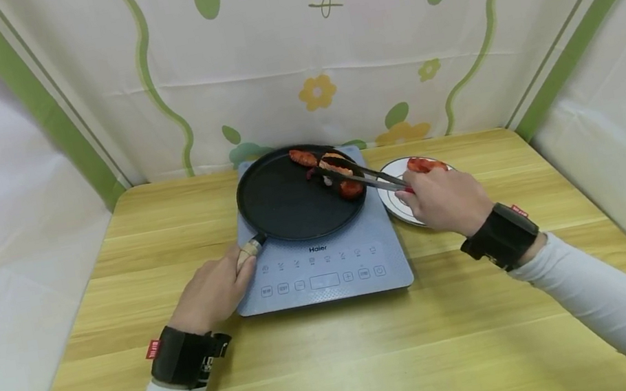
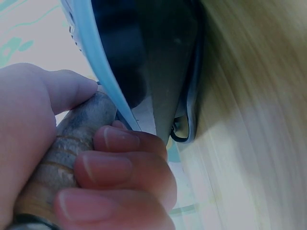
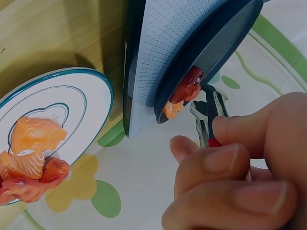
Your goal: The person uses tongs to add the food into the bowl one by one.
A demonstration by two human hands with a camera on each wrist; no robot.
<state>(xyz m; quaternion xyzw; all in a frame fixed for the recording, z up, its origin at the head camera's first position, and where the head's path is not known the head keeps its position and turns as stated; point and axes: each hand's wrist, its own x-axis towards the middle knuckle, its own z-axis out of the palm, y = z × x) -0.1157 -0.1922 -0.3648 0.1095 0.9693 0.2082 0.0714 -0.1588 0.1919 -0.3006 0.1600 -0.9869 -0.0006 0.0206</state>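
My left hand grips the wooden handle of a flat black frying pan, fingers wrapped round it in the left wrist view. The pan sits on a blue-grey induction cooker. In my right hand is a pair of tongs, pinched between thumb and fingers. Its tips reach into the pan's right side, around an orange salmon piece. Dark red meat lies beside that piece near the rim, and another reddish piece lies at the pan's back edge.
To the right of the cooker stands a white plate with a green rim, partly under my right hand. It carries orange salmon pieces and red meat. A flower-patterned cloth hangs behind the wooden table.
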